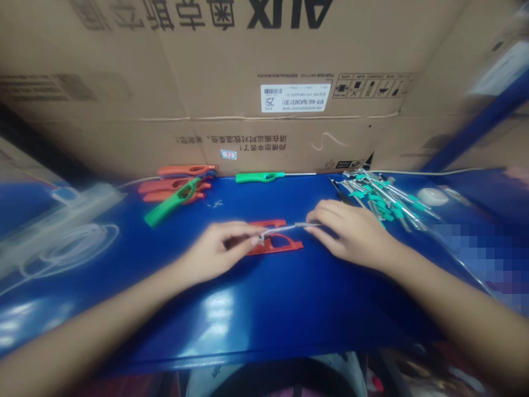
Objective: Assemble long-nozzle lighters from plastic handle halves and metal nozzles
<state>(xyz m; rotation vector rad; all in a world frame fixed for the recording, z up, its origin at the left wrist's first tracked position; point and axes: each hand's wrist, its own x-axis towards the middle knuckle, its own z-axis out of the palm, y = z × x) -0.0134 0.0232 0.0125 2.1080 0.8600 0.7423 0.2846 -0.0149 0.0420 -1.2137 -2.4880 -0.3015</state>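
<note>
Two red lighter shell halves [291,246] lie on the blue table at the middle, partly covered by my left hand [221,248]. Between that hand's thumb and fingers is the end of a thin whitish wire [279,229], with a small part at the fingertips that is too blurred to name. The wire runs right to a thin metal tube [303,224]. My right hand [349,229] is closed on this tube, fingers pinched together. Both hands are just above the red shell halves.
Several orange lighter shells [176,184] and a green one [171,204] are piled at back left. A green lighter with a metal tube [256,177] lies by the cardboard wall [231,105]. Several metal tubes with teal parts [382,201] are heaped at right. White cable [78,242] coils at left.
</note>
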